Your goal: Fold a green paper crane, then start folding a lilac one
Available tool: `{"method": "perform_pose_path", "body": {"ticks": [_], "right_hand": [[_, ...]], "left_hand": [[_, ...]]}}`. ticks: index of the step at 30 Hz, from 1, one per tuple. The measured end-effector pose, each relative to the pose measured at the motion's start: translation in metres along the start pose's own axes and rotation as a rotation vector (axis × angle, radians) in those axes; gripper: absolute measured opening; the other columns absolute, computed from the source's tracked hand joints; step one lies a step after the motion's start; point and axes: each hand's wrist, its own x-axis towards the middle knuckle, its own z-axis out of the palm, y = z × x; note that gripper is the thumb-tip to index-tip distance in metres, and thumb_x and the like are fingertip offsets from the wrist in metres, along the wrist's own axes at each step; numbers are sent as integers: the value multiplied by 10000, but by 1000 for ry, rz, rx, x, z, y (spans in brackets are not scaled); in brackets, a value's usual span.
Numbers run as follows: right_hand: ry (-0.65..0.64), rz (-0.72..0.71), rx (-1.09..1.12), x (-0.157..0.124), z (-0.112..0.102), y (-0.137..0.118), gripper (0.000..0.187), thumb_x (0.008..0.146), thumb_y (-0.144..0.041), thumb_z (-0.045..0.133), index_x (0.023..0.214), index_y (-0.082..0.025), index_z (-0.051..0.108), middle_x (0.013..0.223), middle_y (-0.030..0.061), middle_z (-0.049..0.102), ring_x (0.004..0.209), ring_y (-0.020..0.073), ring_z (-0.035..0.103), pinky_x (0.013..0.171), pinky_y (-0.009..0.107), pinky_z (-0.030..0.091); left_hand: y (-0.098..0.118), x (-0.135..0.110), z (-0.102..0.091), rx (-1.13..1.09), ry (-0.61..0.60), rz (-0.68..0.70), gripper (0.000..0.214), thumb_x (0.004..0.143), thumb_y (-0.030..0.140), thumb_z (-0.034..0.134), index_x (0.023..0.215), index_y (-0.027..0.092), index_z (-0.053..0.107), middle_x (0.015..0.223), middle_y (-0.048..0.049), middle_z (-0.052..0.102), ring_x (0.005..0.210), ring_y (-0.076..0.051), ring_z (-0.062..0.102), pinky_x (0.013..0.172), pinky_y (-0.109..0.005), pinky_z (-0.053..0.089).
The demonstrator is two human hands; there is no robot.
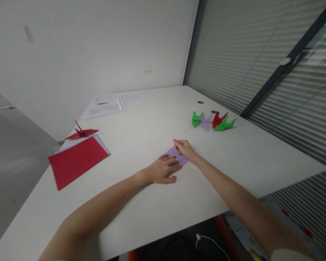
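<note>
A small lilac piece of paper (178,157) lies flat on the white table (141,137), between my two hands. My left hand (163,169) rests on the paper's near left edge, fingers stretched out and pressing it down. My right hand (183,148) sits on the paper's far right part, fingers curled and pinched on its edge. Both forearms reach in from the bottom of the view.
A stack of coloured sheets with red on top (77,159) lies at the left, a red paper crane (81,133) behind it. Several folded green, lilac and red paper figures (213,121) stand at the back right. Printed papers (104,108) lie at the far side. Slatted blinds (260,72) run along the right.
</note>
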Motion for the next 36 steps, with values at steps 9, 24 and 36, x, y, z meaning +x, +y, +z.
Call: {"method": "perform_pose_path", "body": {"ticks": [9,24,36], "right_hand": [[-8,-88,213,0,-7,9,522,740,-604,643,504,-195,422,439,-73,312,401,59,260,420,245,172],[-330,34,463,-7,-27,-5,661,829,-695,451,426,-197,290,410,-74,197,377,62,152,398,240,132],[60,-20,48,3,-18,11,614,733,-769,490,552,-185,542,460,-22,456,434,101,412,444,248,325]], "left_hand": [[-1,0,-5,-1,16,-6,560,821,523,554,1314,260,520,1228,-90,555,1276,-342,380,1087,-537,250],[-3,-1,0,-8,9,-10,551,810,591,558,1301,341,547,1334,-85,467,1326,-371,325,1085,-575,253],[3,-1,-4,-19,13,-39,525,802,556,587,1254,289,584,1454,-75,423,1396,-374,252,1107,-590,218]]}}
